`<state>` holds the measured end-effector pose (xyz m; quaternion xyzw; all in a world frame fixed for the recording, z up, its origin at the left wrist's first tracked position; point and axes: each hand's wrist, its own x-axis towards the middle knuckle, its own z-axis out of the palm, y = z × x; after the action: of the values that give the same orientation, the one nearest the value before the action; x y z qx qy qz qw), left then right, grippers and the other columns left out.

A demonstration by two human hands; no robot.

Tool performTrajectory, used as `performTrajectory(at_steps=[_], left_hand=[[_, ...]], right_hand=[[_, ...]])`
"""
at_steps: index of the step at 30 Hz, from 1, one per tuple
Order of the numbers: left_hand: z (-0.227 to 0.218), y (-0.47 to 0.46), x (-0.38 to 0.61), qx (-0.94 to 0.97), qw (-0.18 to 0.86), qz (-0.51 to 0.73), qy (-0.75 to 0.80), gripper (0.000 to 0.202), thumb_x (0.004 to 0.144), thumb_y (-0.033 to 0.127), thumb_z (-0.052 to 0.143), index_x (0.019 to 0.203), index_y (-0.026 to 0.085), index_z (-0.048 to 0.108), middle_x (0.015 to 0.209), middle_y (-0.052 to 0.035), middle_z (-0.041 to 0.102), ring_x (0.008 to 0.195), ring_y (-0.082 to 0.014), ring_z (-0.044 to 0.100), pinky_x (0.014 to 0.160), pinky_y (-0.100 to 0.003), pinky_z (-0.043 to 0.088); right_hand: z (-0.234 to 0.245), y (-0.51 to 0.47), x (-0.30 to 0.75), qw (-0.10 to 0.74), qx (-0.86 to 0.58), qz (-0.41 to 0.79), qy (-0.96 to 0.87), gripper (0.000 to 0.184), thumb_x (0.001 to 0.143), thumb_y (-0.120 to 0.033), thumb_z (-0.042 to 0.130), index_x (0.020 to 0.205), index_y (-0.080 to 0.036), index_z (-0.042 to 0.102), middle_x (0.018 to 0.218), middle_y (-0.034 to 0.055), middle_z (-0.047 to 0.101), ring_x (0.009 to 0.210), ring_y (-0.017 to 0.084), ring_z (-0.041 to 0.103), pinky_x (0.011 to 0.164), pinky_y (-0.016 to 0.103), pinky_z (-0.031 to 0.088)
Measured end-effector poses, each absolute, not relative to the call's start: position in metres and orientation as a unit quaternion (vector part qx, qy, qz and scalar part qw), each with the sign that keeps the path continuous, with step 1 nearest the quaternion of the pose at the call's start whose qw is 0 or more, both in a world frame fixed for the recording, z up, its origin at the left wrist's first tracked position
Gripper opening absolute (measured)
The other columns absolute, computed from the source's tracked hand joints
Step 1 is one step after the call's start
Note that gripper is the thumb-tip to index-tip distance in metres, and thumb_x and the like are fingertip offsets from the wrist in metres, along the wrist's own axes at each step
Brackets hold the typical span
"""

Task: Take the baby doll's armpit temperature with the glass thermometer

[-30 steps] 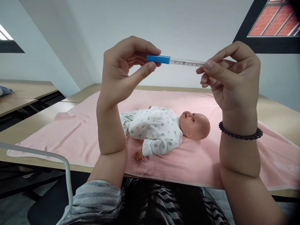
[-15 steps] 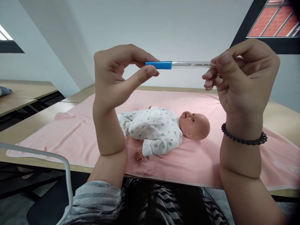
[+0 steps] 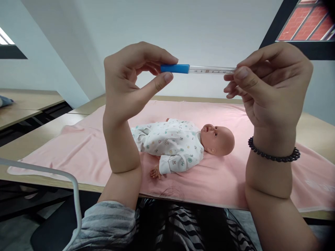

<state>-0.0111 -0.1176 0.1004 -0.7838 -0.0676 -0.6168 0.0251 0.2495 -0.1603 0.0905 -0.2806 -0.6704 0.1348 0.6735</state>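
Note:
A clear glass thermometer (image 3: 211, 70) with a blue end (image 3: 176, 68) is held almost level in front of the wall. My left hand (image 3: 138, 76) pinches the blue end between thumb and forefinger. At the other end, the fingertips of my right hand (image 3: 272, 80) close on the glass and hide its tip. Small scale marks show along the tube. Below and beyond my hands, a baby doll (image 3: 172, 143) in white printed clothes lies on its back on a pink blanket (image 3: 86, 146), its head to the right.
Under the blanket stands a wooden table (image 3: 15, 150). At the lower left a pale curved metal bar (image 3: 57, 172) rises near a dark seat (image 3: 52, 226). Another table (image 3: 28, 97) with a bluish item (image 3: 5, 101) is at the far left. A white wall (image 3: 183, 28) is behind.
Both hands have turned the thermometer slightly, so its scale marks now face me more clearly. Its blue end has risen a little and shifted left. The doll has not moved.

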Motion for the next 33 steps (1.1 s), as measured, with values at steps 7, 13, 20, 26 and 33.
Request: performTrajectory(at_steps=[7, 13, 20, 26, 33], left_hand=[[0.1, -0.12, -0.011, -0.8, 0.001, -0.594, -0.079, 0.013, 0.096, 0.028, 0.08, 0.107, 0.02, 0.083, 0.096, -0.004, 0.079, 0.088, -0.0206, 0.074, 0.079, -0.038, 0.06], [0.102, -0.096, -0.017, -0.817, -0.004, -0.55, -0.174, 0.013, 0.096, 0.036, 0.077, 0.105, 0.028, 0.08, 0.1, -0.0014, 0.078, 0.091, -0.0164, 0.072, 0.084, -0.034, 0.061], [0.091, -0.04, -0.03, -0.882, -0.106, -0.293, -0.355, 0.029, 0.091, 0.041, 0.075, 0.113, 0.021, 0.078, 0.11, -0.0061, 0.08, 0.099, -0.0196, 0.072, 0.09, -0.035, 0.057], [0.073, -0.011, -0.009, -0.908, -0.167, -0.062, -0.378, 0.037, 0.087, 0.044, 0.071, 0.116, 0.021, 0.076, 0.117, -0.0064, 0.08, 0.109, -0.0234, 0.072, 0.09, -0.033, 0.052], [0.042, -0.029, 0.06, -0.949, -0.153, 0.074, -0.267, 0.033, 0.092, 0.036, 0.064, 0.118, 0.019, 0.074, 0.124, -0.0095, 0.076, 0.106, -0.024, 0.068, 0.085, -0.035, 0.05]], right_hand=[[0.087, -0.148, 0.258, 0.66, -0.275, 0.146, -0.684, 0.01, 0.087, -0.046, 0.086, 0.08, -0.044, 0.079, 0.079, -0.0021, 0.074, 0.072, 0.029, 0.071, 0.07, 0.056, 0.064], [0.083, -0.123, 0.266, 0.643, -0.267, 0.187, -0.693, 0.02, 0.082, -0.041, 0.095, 0.085, -0.03, 0.079, 0.081, -0.0007, 0.075, 0.078, 0.021, 0.074, 0.071, 0.041, 0.065], [0.068, -0.071, 0.29, 0.552, -0.36, 0.254, -0.707, 0.028, 0.078, -0.035, 0.098, 0.076, -0.023, 0.073, 0.081, 0.0038, 0.077, 0.076, 0.017, 0.072, 0.08, 0.036, 0.067], [0.059, -0.038, 0.324, 0.506, -0.458, 0.259, -0.684, 0.028, 0.073, -0.027, 0.098, 0.072, -0.019, 0.072, 0.076, 0.0076, 0.076, 0.074, 0.018, 0.073, 0.078, 0.034, 0.068], [0.003, 0.031, 0.374, 0.377, -0.536, 0.385, -0.65, 0.033, 0.065, -0.026, 0.103, 0.074, -0.018, 0.073, 0.095, 0.0112, 0.081, 0.088, 0.02, 0.077, 0.09, 0.03, 0.069]])
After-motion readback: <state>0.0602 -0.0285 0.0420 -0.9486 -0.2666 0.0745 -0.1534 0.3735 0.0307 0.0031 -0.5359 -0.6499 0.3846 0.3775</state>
